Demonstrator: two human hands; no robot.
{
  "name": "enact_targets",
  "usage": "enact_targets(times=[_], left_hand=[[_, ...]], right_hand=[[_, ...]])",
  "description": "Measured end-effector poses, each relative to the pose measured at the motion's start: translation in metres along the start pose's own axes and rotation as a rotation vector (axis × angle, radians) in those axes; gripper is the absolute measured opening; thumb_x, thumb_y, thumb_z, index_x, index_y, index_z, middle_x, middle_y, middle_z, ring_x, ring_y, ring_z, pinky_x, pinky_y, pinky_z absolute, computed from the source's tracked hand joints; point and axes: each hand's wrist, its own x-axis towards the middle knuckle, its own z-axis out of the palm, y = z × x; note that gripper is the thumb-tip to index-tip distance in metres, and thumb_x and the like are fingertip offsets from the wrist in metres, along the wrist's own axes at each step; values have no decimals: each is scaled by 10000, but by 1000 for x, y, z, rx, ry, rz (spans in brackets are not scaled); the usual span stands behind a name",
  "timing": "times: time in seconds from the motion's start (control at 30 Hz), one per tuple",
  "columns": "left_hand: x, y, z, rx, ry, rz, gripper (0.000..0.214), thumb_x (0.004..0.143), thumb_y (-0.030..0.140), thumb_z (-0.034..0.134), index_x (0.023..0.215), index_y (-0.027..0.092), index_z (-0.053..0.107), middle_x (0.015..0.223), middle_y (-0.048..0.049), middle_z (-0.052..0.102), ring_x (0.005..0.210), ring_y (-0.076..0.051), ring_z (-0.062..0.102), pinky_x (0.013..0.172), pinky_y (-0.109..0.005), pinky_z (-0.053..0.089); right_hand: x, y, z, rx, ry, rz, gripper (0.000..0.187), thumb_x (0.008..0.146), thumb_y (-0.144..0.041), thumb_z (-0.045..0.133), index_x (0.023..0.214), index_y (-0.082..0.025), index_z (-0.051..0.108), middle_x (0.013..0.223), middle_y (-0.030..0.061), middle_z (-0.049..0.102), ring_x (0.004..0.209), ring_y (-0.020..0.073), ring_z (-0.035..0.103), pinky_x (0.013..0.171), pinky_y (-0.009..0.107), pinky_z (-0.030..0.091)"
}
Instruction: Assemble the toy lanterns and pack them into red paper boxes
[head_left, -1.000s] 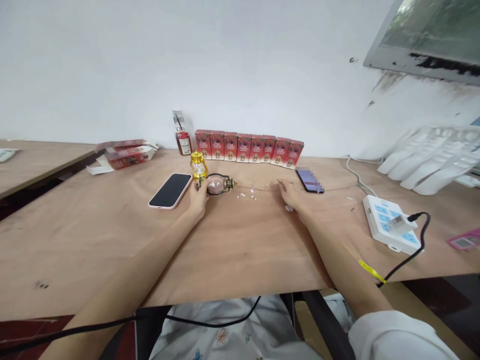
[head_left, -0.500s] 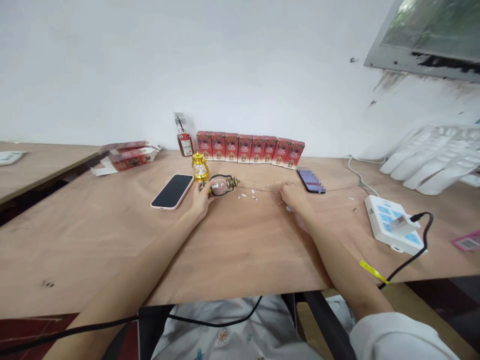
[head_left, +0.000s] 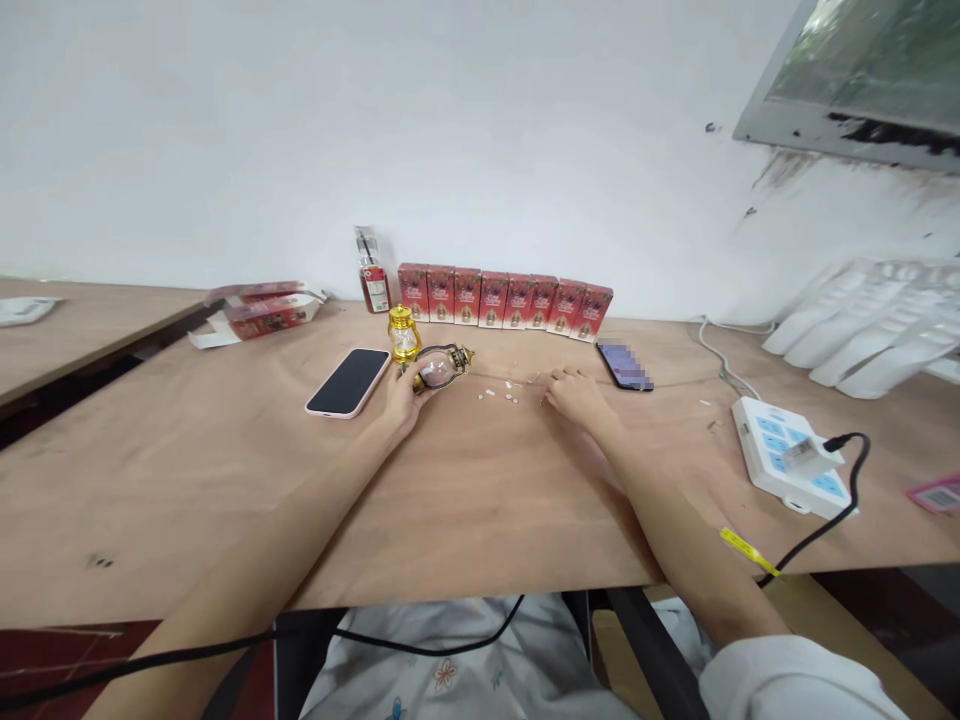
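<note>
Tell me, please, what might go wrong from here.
The dark bronze, clear-bodied lantern, tipped sideways in the left hand, might knock over the shiny gold lantern standing close beside it. The right hand might sweep away the small white bits scattered near it on the brown wooden table.

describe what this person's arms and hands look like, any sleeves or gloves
The left hand and right hand are both ungloved, with no watch or bracelet showing at the wrists. A loose white sleeve covers the upper right arm; no sleeve shows on the left arm, which a black cable crosses.
</note>
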Motion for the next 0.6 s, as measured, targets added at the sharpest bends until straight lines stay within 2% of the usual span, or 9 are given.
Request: enact_targets(times=[0.17,0.33,0.4,0.5,0.6], left_hand=[[3,-1,-2,-31,13,-24,250,667,257,658,901,192,598,1003,-43,644,826,-155,634,647,-242,549],[6,-2,-5,-50,29,-34,251,689,277,648,922,200,599,976,-31,643,790,-138,629,621,-232,549],[6,-3,-5,-55,27,-29,253,689,275,652,925,203,600,985,-31,644,809,-144,631,629,-236,551],[7,-3,-5,-52,32,-22,234,694,274,648,912,204,601,983,-35,651,833,-156,635,617,-225,545],[7,-4,-6,-43,43,-12,231,692,277,651,907,212,595,986,-30,652,841,-160,638,609,-220,538]], right_hand=[[-2,-22,-3,72,60,-34,207,893,-201,443,983,-147,621,1001,112,671,914,225,604,798,313,403],[-1,-60,7,173,382,-23,265,950,-239,341,944,-136,585,938,128,647,910,248,572,799,344,383],[-1,-72,12,160,443,-96,286,955,-245,332,877,-145,589,863,122,641,844,244,564,760,343,374],[-3,-80,15,101,436,-253,306,955,-210,319,832,-154,593,789,104,620,789,227,542,734,336,356],[-7,-81,13,90,417,-437,263,940,-250,375,844,-156,601,842,110,617,847,235,525,796,355,352]])
